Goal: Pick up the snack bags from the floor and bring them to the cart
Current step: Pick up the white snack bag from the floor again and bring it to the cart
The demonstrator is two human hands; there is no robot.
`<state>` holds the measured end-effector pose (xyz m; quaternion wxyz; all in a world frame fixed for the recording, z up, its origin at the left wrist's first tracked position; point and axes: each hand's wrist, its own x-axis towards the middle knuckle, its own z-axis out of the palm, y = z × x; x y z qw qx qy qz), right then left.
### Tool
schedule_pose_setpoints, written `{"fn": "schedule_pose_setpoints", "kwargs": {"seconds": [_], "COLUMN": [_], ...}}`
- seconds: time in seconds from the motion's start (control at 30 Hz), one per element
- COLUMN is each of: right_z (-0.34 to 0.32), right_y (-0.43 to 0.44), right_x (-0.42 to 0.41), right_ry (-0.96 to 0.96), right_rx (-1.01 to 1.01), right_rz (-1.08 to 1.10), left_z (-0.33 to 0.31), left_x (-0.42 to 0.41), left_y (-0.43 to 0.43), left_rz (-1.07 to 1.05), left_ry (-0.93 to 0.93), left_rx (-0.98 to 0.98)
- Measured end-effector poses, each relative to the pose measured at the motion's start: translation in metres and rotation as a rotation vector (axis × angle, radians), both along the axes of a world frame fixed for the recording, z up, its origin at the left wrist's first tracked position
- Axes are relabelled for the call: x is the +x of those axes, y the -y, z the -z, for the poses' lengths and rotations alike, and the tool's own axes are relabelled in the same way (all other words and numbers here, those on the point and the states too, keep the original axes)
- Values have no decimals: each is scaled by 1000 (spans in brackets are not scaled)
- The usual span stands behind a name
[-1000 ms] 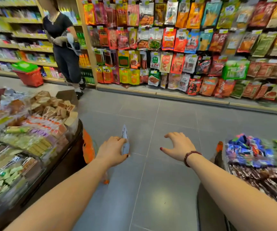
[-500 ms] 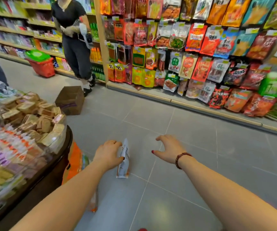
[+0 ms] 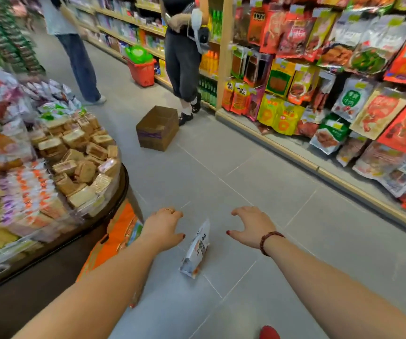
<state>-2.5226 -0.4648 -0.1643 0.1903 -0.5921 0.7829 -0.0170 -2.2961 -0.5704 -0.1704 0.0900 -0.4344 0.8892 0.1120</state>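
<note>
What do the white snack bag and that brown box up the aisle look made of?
Snack bag: likely thin plastic film, glossy, judging by its sheen and crinkled, limp shape. Box: looks like plain corrugated cardboard, matte brown, open flaps, with a purple printed band.

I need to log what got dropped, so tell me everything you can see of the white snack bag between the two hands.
The white snack bag is a flat, glossy pouch, pale with an orange-brown picture and dark print too blurred to read. It shows edge-on and tilted, its upper end by the left hand, its lower corner toward the grey tiled floor. Whether the left hand grips it, or it touches the floor, cannot be told. The right hand is apart from it, fingers spread.
</note>
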Motion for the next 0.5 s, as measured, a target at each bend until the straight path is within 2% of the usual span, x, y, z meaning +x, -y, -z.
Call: {"fn": "schedule_pose_setpoints", "kwargs": {"seconds": [0.23,0.5], "right_z": [12,47], "right_y": [68,134], "right_x": [-82,-107], "right_ry": [27,51], "right_rx": [24,110], "right_rz": [-268,-512], "left_z": [12,55], "left_x": [-47,-63], "left_y": [-8,-26], "left_rz": [-336,-586], "left_ry": [-9,40], "left_rx": [15,151]}}
